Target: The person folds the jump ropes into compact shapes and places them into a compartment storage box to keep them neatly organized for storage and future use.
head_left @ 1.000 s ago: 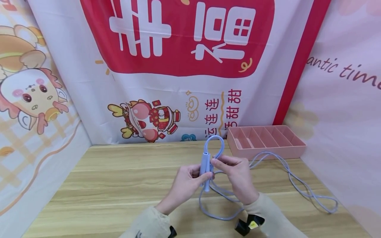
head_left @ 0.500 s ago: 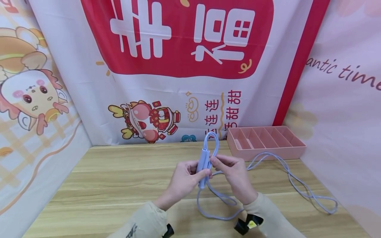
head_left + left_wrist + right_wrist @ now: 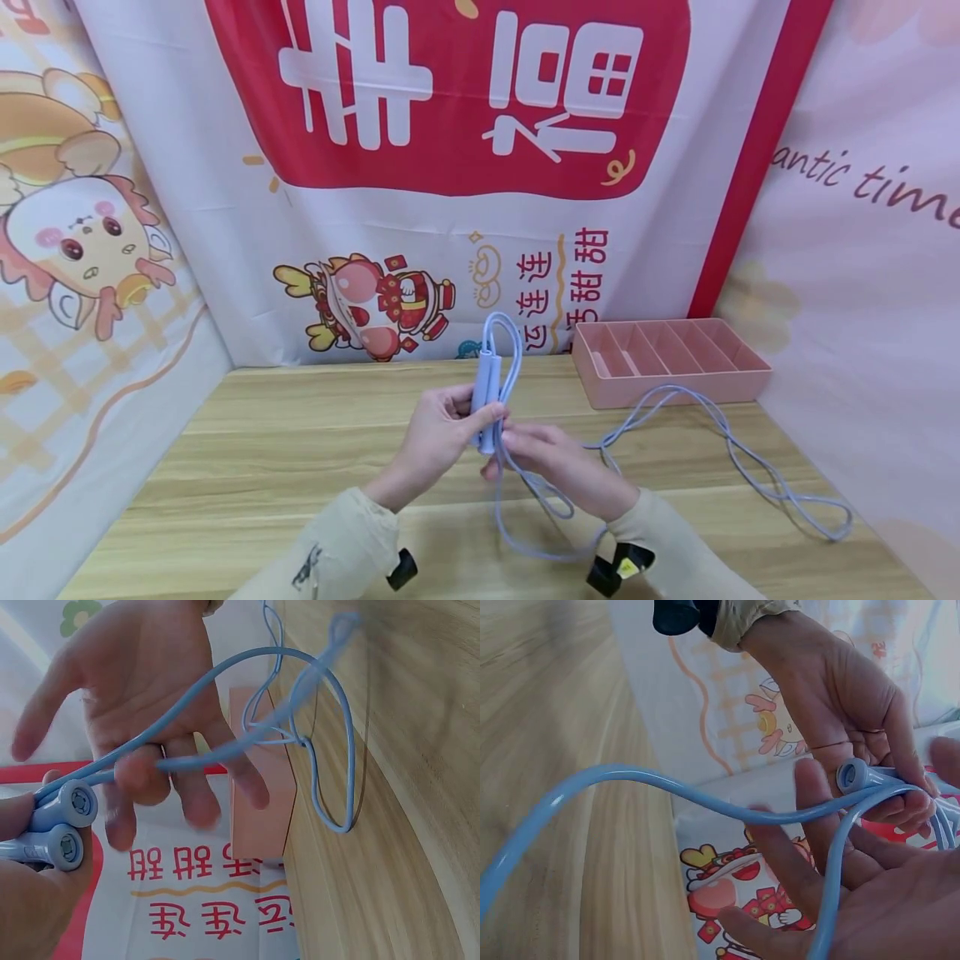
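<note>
A pale blue skipping rope has two handles (image 3: 486, 400) lying side by side, upright in my left hand (image 3: 438, 429). That hand's thumb crosses the front of them while the fingers curl behind. Above the handles the cord bends in a tall loop (image 3: 517, 342) and comes down past the grip. Close on the right is my right hand (image 3: 558, 462), its fingers extended and spread. Cord (image 3: 772, 817) runs across those fingers in the right wrist view. The left wrist view shows the round handle ends (image 3: 67, 847) and the open right palm (image 3: 154, 682).
At the back right of the wooden table (image 3: 300, 467) stands a pink divided box (image 3: 667, 390). More of the rope's cord (image 3: 757, 460) trails in loops in front of it toward the right edge. A printed cloth (image 3: 420, 217) hangs behind the table.
Both hands have shifted left with the handles, which have risen slightly. The right hand has slid lower along the cord, and its pinching fingers have spread. The loop has narrowed and doubled.
</note>
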Motion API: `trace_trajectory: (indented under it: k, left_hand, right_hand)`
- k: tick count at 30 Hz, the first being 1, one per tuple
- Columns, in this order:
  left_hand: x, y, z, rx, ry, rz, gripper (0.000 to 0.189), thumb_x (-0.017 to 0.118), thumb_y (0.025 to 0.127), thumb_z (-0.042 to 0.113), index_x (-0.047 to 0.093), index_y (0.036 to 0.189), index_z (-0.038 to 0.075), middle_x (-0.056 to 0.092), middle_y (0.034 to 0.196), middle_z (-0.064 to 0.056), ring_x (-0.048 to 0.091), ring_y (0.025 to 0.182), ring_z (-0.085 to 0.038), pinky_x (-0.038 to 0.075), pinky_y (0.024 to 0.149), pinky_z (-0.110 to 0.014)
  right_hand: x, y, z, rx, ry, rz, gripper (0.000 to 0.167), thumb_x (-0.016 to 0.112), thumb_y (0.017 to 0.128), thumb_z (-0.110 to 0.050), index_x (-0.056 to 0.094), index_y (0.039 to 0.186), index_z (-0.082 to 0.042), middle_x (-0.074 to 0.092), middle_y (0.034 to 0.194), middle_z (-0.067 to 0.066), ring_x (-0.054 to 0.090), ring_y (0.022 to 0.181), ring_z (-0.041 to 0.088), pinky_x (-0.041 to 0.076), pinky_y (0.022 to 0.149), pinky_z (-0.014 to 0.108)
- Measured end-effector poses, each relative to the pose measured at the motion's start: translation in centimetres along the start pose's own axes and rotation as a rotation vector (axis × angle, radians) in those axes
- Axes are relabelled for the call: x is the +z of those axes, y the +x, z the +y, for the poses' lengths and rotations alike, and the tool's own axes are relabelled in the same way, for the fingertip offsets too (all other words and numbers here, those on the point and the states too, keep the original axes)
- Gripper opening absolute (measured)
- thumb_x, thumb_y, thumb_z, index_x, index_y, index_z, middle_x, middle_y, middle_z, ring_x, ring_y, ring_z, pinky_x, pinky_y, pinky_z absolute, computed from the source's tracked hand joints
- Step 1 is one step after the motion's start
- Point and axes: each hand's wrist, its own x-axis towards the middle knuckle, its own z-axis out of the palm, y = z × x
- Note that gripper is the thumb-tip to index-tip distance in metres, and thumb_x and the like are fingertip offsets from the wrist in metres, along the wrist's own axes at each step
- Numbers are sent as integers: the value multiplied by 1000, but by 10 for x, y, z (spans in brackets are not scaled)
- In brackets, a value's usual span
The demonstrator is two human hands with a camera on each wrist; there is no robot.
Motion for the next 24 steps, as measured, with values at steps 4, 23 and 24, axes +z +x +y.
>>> trace_trajectory:
  k: [4, 23, 24]
  left_hand:
    - [-5, -1, 0, 19, 2, -13, 25, 73, 90, 15, 71, 106, -4, 72, 89, -14, 70, 84, -34, 57, 74, -39]
    - [-31, -23, -27, 70, 455, -301, 12, 67, 92, 1, 73, 96, 10, 68, 79, 1, 60, 66, -11, 49, 54, -25]
    - [-31, -23, -29, 71, 466, -302, 12, 67, 92, 1, 74, 98, 8, 69, 81, 2, 60, 67, -10, 50, 55, -24]
  right_hand:
    - [-1, -3, 4, 8, -129, 20, 28, 56, 102, -23, 68, 117, -2, 66, 85, 13, 63, 87, 26, 47, 91, 36]
    - [-22, -14, -9, -142, -863, -116, 10, 64, 96, -8, 72, 92, -10, 57, 74, -12, 50, 63, 1, 45, 56, 20]
    - [-21, -14, -9, -183, -914, -96, 9, 64, 96, -7, 72, 92, -10, 57, 76, -12, 50, 65, 1, 46, 58, 20]
